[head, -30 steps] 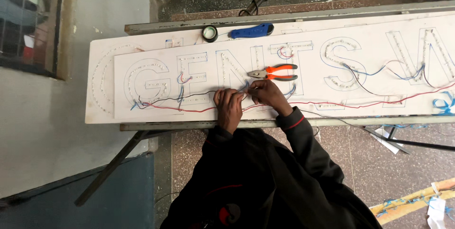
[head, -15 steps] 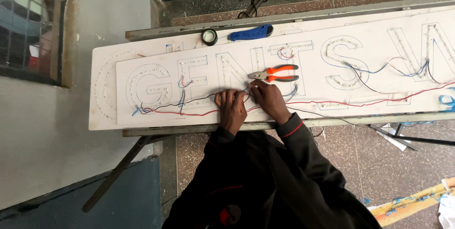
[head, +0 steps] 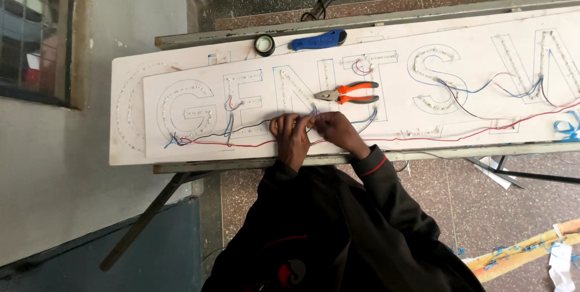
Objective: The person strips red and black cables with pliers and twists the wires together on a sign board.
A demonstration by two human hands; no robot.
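Note:
A long white sign board [head: 399,116] lies across a stand, with large letter outlines filled with small lights. Red, blue and black wires [head: 241,141] run along its near edge. My left hand [head: 290,138] and my right hand [head: 335,132] meet at the board's near edge, fingers pinched together on thin wire ends between them. Orange-handled pliers [head: 350,92] lie on the board just beyond my right hand. My dark sleeves with red cuffs reach in from below.
A roll of black tape [head: 264,45] and a blue-handled tool [head: 318,40] lie at the board's far edge. A wall and window [head: 36,44] are at left. Scrap strips and wire offcuts [head: 531,246] lie on the tiled floor at right.
Both hands stay at the same spot on the wires, with only small finger movements. The view has shifted slightly.

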